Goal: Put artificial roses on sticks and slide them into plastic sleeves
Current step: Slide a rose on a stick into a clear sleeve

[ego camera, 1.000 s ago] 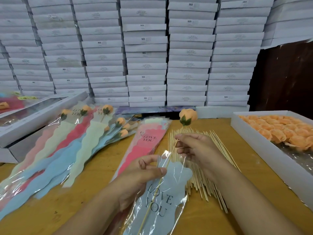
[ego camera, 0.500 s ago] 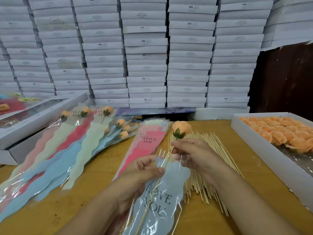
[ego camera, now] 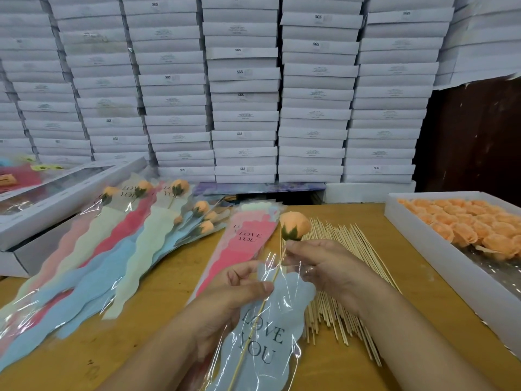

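We see an orange rose (ego camera: 295, 225) on a thin stick (ego camera: 262, 307) that runs down inside a clear plastic sleeve (ego camera: 266, 331) with a pale blue insert printed "LOVE YOU"; the bloom itself sits above the sleeve's mouth. Our right hand (ego camera: 324, 273) pinches the stick just under the green calyx, fingers curled round it. Our left hand (ego camera: 234, 300) grips the sleeve's upper edge, thumb on top of the plastic, close to the stick.

Just behind and under the right hand lies a spread of bare wooden sticks (ego camera: 338, 277), fanned across the table (ego camera: 141, 348). Beside the left hand, a stack of empty sleeves (ego camera: 248, 238) with a pink one on top points away from us. Farther left, finished sleeved roses (ego camera: 118, 249) in pink, cream, red, green and blue overlap one another, their blooms at the far end. At the far right a white tray (ego camera: 439, 249) holds many loose orange rose heads (ego camera: 479, 224). At the far left flat white boxes (ego camera: 56, 204) with clear lids rest partly on the table's edge.

The table is of yellowish wood. Behind it rises a wall of stacked white cartons (ego camera: 245, 94), several marked "SGS", and to the right a dark brown panel (ego camera: 479, 136).
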